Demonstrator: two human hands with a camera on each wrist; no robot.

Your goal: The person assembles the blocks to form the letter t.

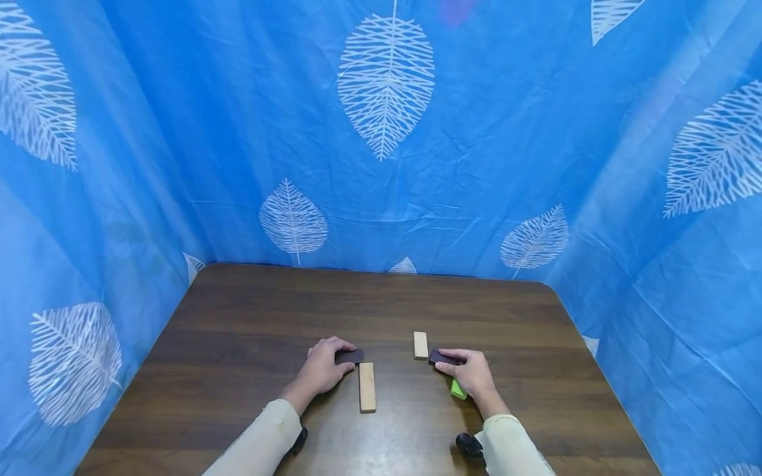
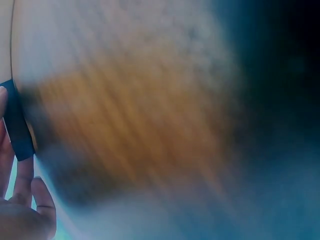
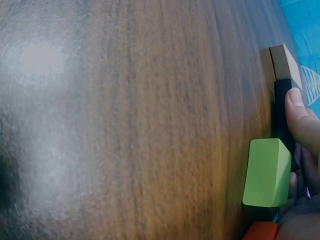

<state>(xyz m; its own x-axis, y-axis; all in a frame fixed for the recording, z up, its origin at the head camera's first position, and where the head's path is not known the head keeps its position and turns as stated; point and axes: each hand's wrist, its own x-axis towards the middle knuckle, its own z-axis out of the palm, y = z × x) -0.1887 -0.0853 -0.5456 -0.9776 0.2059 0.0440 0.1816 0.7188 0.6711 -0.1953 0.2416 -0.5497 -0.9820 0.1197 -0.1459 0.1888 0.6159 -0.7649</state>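
In the head view my left hand (image 1: pixel 321 365) pinches a dark block (image 1: pixel 351 357) between thumb and fingers, just behind the far end of a long pale wooden block (image 1: pixel 367 389). My right hand (image 1: pixel 474 375) grips another dark block (image 1: pixel 442 357), whose left end is beside a shorter pale wooden block (image 1: pixel 420 346). A green block (image 1: pixel 458 389) is partly covered by the right hand. The right wrist view shows this green block (image 3: pixel 265 172) close by the palm, with a red-orange block (image 3: pixel 261 231) below it, mostly cut off.
The brown wooden table (image 1: pixel 262 311) reaches back to a blue curtain (image 1: pixel 452 165) with white leaf prints, which also hangs at both sides. Black wrist gear (image 1: pixel 469 445) sits under the right sleeve. Much of the left wrist view is blurred.
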